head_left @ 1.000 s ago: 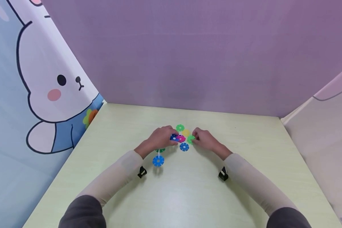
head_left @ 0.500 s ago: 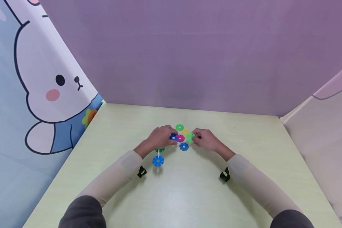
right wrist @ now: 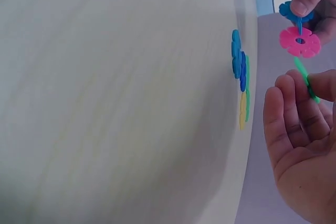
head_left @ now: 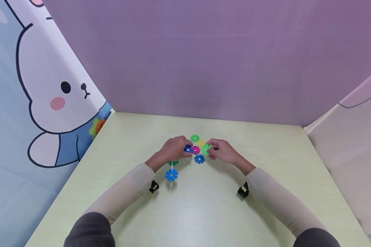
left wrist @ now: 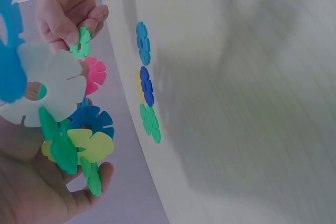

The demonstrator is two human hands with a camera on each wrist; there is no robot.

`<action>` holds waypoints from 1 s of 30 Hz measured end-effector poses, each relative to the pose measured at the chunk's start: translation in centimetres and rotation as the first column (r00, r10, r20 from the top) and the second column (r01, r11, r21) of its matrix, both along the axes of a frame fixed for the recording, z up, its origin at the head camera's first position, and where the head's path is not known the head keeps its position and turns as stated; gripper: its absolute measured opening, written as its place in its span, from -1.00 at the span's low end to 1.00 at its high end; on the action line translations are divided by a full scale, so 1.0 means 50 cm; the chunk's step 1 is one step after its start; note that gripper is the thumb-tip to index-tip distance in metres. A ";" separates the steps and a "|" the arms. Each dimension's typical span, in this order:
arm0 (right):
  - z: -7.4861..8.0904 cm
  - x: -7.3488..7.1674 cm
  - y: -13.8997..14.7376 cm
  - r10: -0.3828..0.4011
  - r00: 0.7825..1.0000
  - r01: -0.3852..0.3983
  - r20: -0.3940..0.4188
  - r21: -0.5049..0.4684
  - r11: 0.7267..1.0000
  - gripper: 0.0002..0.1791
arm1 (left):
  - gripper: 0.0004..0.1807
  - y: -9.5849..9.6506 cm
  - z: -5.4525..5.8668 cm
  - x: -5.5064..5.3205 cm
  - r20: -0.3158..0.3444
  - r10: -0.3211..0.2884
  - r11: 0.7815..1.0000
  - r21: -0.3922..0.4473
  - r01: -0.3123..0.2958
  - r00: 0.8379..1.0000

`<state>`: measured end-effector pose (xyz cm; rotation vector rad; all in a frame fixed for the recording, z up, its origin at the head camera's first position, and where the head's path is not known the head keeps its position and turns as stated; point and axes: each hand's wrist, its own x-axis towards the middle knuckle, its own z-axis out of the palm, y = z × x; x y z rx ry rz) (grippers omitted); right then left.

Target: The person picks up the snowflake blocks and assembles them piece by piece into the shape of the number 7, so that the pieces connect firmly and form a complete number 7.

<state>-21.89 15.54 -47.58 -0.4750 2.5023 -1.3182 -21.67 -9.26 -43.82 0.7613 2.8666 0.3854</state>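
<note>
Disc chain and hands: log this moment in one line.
left hand: holds disc chain | right hand: pinches green disc | green disc: near chain's pink disc, contact unclear | table: other discs

Over the last second, we have brought the green disc (head_left: 205,150) in our right hand (head_left: 221,151) slightly toward the counter's (head_left: 185,206) left edge, narrowing its gap to the pink disc (head_left: 195,150). Our right fingers (head_left: 211,141), bunched earlier, now reach further over it. Our right sleeve (head_left: 278,199) and its black wrist camera (head_left: 243,190) have shifted slightly toward the counter's right edge.
</note>
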 end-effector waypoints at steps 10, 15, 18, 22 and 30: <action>0.003 0.006 -0.010 -0.022 0.994 0.032 0.107 -0.086 0.996 -0.70 | -0.45 0.001 -0.004 -0.001 -0.011 -0.003 1.000 0.010 0.003 1.000; 0.004 0.008 -0.013 -0.043 0.983 0.071 0.180 -0.151 0.986 -0.67 | -0.45 0.002 -0.003 -0.002 -0.012 -0.012 1.000 0.017 0.013 1.000; 0.003 0.008 -0.013 -0.040 0.976 0.082 0.216 -0.190 0.978 -0.66 | -0.46 0.001 -0.003 -0.001 -0.021 -0.017 1.000 0.017 0.018 1.000; 0.000 0.007 -0.013 -0.026 0.966 0.094 0.258 -0.255 0.963 -0.66 | -0.47 0.002 0.001 0.001 -0.018 -0.027 0.999 0.036 0.027 0.999; 0.002 0.013 -0.017 -0.012 0.950 0.114 0.311 -0.312 0.943 -0.62 | -0.46 0.007 0.011 0.009 -0.015 -0.048 0.998 0.034 0.049 0.999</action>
